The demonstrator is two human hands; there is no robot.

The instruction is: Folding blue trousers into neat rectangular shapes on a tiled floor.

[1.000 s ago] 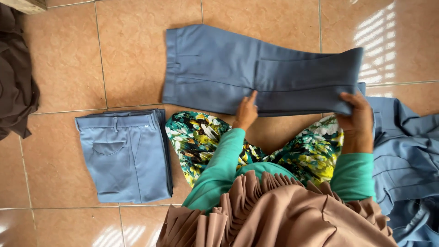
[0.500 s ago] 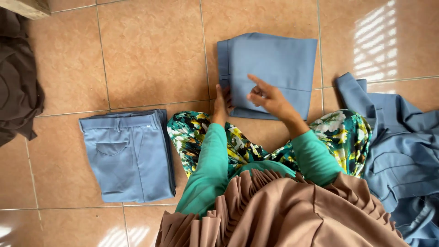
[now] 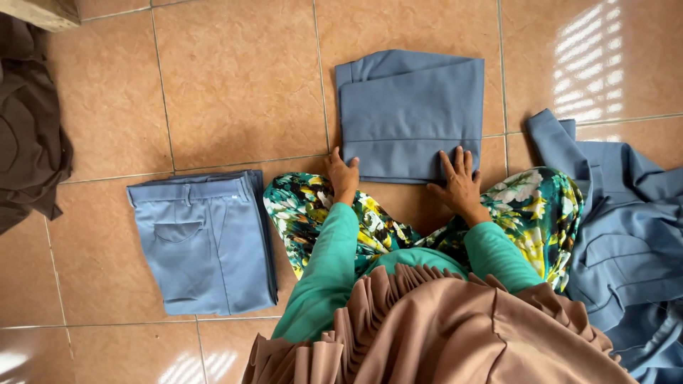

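While both hands rest on it, the folded trousers (image 3: 410, 114) lie flat on the tiled floor (image 3: 235, 85), a blue-grey rectangle straight ahead of the person's knees. In the head view, the left hand (image 3: 343, 173) sits at the near left corner of the fold, fingers (image 3: 334, 155) loosely curled and touching the cloth edge without gripping it. The right hand (image 3: 459, 183) lies palm down on the near right corner, fingers (image 3: 455, 161) spread open and pressed flat on the fabric, holding nothing. Both sleeves (image 3: 324, 274) are teal, and they come out over a floral skirt (image 3: 541, 206) in green, yellow and white that covers the knees just behind the fold. A pleated tan cloth (image 3: 441, 327) hangs below the sleeves, at the bottom of the view.

To the person's left, apart from the fold, a second pair (image 3: 206, 242) of the same blue-grey colour lies already folded on the floor, waistband and a back pocket showing on top. To the right, a loose heap (image 3: 626, 235) of more blue-grey garments lies crumpled, touching the skirt's edge. At the far left edge of the view, a dark brown garment (image 3: 28, 135) lies bunched on the tiles, with the corner of a wooden thing (image 3: 43, 11) above it. Sunlight falls in stripes on the tiles at the upper right.
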